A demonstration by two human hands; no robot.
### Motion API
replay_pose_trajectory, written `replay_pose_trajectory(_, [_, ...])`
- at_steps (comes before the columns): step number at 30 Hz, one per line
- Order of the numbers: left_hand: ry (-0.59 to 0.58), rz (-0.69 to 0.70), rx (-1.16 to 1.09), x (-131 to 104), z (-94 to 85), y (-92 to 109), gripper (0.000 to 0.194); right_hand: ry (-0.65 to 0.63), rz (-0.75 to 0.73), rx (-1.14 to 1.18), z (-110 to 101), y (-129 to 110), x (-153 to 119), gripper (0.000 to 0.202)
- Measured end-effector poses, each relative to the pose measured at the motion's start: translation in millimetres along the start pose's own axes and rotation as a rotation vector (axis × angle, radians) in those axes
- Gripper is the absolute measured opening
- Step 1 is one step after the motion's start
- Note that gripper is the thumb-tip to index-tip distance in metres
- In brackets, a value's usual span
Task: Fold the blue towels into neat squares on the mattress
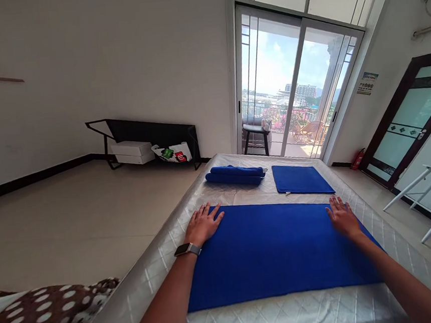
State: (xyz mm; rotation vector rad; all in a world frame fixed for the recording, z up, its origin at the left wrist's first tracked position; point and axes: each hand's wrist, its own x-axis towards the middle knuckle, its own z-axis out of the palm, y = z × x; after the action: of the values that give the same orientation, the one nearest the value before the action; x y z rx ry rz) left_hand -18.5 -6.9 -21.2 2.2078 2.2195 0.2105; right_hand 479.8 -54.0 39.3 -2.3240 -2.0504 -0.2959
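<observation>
We have both hands laid flat on a large blue cloth (279,251), which spreads across the near part of a pale quilted mattress (259,321). Our left hand (205,225) lies open at the cloth's far left corner, fingers loosely spread and gripping nothing; it hides much of that corner. Our right hand (343,219) is likewise open, palm down near the far right corner, with nothing in its grasp, and its fingertips reach about to the far edge. We cannot see either palm. Our right forearm covers the near right corner, and both arms are cut off at the near side. A watch (187,249) circles our left wrist, its screen dark.

Beyond the large cloth, we see a rolled or folded blue bundle (235,176) on the left and a flat blue piece (302,178) on the right. We cannot tell how many layers the bundle has, and the white tag (287,193) on the flat piece is too small to read.

At the near left, a brown spotted blanket (40,312) is cut off. At the far left, white boxes (131,151) and a printed bag (173,153) sit partly tucked under a black rack (148,129). At the right, we see only part of a white-legged table (421,188).
</observation>
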Motion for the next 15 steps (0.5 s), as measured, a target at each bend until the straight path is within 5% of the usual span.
replay_pose_trajectory(4, [-0.003,-0.007,-0.024,-4,-8.4,5,0.06,0.017,-0.31,0.202,-11,-117,-32,0.065])
replay_pose_trajectory(8, [-0.009,-0.011,-0.012,-6,-14.0,8,0.061,-0.139,-0.524,0.34,-17,-207,-66,0.074])
replay_pose_trajectory(11, [0.001,0.002,0.005,-5,-11.5,7,0.061,-0.25,-0.538,0.382,-21,-223,-83,0.079])
replay_pose_trajectory(15, [0.01,0.025,0.002,-3,-5.3,3,0.059,-0.316,-0.418,0.348,-20,-187,-92,0.079])
